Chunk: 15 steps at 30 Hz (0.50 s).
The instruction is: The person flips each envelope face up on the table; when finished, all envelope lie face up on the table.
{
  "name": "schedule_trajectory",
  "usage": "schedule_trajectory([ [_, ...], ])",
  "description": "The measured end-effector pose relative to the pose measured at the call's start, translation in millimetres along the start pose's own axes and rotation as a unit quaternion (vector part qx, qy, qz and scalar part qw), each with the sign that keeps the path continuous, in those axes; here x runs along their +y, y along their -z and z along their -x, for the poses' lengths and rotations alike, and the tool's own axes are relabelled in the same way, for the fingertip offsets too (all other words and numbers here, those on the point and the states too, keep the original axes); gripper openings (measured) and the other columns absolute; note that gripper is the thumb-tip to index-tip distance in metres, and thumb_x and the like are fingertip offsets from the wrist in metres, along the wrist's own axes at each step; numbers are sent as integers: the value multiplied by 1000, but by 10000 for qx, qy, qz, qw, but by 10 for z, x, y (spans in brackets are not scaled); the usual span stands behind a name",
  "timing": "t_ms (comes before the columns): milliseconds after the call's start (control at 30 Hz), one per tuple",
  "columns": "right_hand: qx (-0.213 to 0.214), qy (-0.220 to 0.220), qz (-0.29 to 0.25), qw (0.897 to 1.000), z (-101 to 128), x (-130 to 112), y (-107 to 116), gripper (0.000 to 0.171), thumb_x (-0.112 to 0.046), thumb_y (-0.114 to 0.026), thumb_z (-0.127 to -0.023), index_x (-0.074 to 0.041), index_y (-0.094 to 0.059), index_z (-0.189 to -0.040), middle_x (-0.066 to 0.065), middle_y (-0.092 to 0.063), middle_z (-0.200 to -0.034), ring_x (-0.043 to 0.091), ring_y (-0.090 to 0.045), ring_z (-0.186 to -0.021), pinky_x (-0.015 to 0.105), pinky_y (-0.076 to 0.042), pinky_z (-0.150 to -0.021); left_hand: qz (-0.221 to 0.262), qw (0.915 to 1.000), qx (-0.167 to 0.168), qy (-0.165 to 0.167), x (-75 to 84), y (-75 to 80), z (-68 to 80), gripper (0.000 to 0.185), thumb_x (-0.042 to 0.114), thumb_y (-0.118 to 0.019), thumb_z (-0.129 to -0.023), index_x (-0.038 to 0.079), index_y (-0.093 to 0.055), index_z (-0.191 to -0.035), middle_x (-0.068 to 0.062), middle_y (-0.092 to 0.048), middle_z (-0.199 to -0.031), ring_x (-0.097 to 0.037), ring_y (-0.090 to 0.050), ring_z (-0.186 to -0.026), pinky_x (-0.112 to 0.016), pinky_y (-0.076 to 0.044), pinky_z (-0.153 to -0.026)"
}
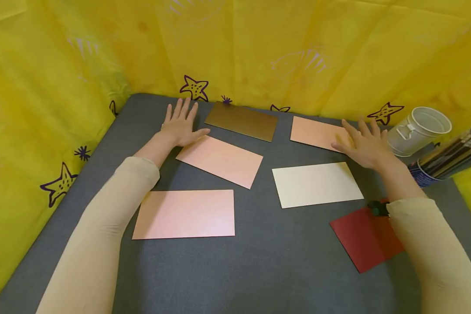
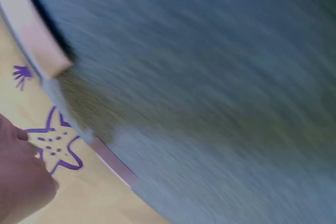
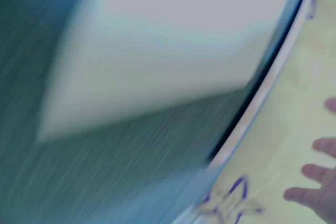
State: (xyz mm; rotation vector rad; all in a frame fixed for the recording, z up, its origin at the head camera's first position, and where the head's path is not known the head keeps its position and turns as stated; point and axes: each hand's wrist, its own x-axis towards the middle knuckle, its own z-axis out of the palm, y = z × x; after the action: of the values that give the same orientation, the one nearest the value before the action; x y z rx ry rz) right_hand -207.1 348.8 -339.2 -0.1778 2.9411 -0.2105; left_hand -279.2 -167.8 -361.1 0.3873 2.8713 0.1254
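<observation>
Meanwhile, the left hand [image 1: 179,125] was laid flat, fingers straight, beside a pink card [image 1: 220,160]; the right hand [image 1: 364,145] was spread open on a peach card [image 1: 315,132].

Both hands flat, fingers spread: left [image 1: 179,125]; right [image 1: 366,146]

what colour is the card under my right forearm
Dark red. The card lies near the mat's front right, partly under the right forearm; the head view shows it best.
</observation>
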Motion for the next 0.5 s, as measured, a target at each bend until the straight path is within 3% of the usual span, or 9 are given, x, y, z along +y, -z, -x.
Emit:
schedule_trajectory([
  [67,164,49,-118,9998,-63,-112,21,85,-69,-35,-96,-17,-11,-160,31,3,-163,61,6,-146,82,-4,-108,275,9996,7,22,35,39,-41,97,70,-31,-96,9,13,-157,-14,23,-164,-36,21,-153,-59,15,-123],
  [133,302,94,-433,9986,-162,-275,58,80,-60,-41,-99,-8,-22,-157,34,-10,-160,61,-4,-145,79,-10,-111,918,9957,62,64,87,93,-95,94,62,-38,-99,2,5,-158,-19,11,-166,-38,11,-155,-58,7,-125],
  [200,380,126,-830,9957,-272,-458,98,72,-50,-46,-101,0,-32,-152,34,-25,-156,58,-16,-143,74,-19,-112,1771,9840,90,190,150,151,-147,88,52,-43,-100,-1,-3,-157,-21,-2,-167,-40,-2,-155,-56,-4,-127],
  [267,406,102,-1340,9901,-386,-647,132,65,-42,-50,-101,3,-40,-146,31,-38,-150,53,-30,-139,68,-28,-112,2590,9650,153,388,206,202,-199,79,44,-47,-101,-1,-13,-157,-21,-15,-165,-40,-14,-154,-54,-16,-126],
  [367,181,-27,-2253,9741,-521,-894,162,59,-39,-51,-101,1,-45,-143,27,-47,-146,45,-44,-132,59,-39,-109,3378,9378,252,765,262,245,-261,70,37,-48,-101,0,-25,-155,-19,-28,-162,-37,-27,-150,-49,-28,-123],
  [500,-409,-228,-3427,9383,-667,-1149,145,56,-37,-51,-101,0,-46,-143,22,-46,-147,36,-52,-124,45,-48,-106,3777,9185,353,1116,289,252,-321,62,33,-48,-100,1,-34,-152,-16,-35,-159,-34,-33,-148,-44,-32,-122],
])
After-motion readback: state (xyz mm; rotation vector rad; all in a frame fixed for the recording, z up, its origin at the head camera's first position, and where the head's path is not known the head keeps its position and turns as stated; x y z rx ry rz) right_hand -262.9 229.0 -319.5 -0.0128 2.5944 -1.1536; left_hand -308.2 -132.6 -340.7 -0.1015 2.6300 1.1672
